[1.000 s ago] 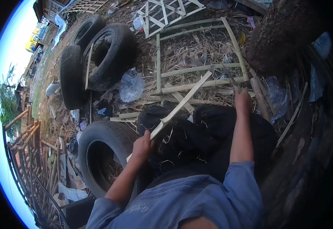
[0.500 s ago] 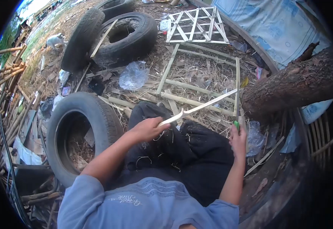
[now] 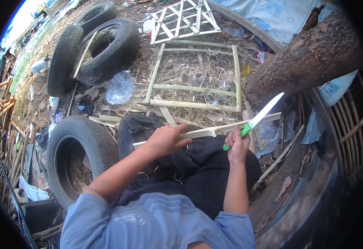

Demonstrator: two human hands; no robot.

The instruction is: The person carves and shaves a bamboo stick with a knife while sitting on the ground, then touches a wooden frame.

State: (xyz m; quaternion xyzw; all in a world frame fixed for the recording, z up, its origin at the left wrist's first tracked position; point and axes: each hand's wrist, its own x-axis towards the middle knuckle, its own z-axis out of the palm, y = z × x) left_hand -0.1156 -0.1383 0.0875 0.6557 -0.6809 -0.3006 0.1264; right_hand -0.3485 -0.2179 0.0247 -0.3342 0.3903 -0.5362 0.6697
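A pale bamboo strip (image 3: pixel 227 128) lies almost level above my lap, with a rough raised spot near its middle. My left hand (image 3: pixel 167 141) is closed around its left part, thumb pointing right. In my right hand (image 3: pixel 238 146) is a knife (image 3: pixel 267 109) with a green handle. Its bright blade tilts up to the right and crosses in front of the strip's right part. Whether the edge touches the strip, I cannot tell. Beyond my knees a bamboo frame (image 3: pixel 238 79) rests on the ground.
Behind that frame sits a lattice of crossed strips (image 3: pixel 185 20). A tire (image 3: pixel 102 137) stands by my left leg, and more tires (image 3: pixel 119 50) lie farther off. A tree trunk (image 3: pixel 302 62) slants in from the right. Shavings and plastic bags (image 3: pixel 121 88) litter the ground.
My right hand has moved left and turned the knife so its blade shows broadside. The bamboo strip has swung down to nearly level. The whole view has shifted a little.
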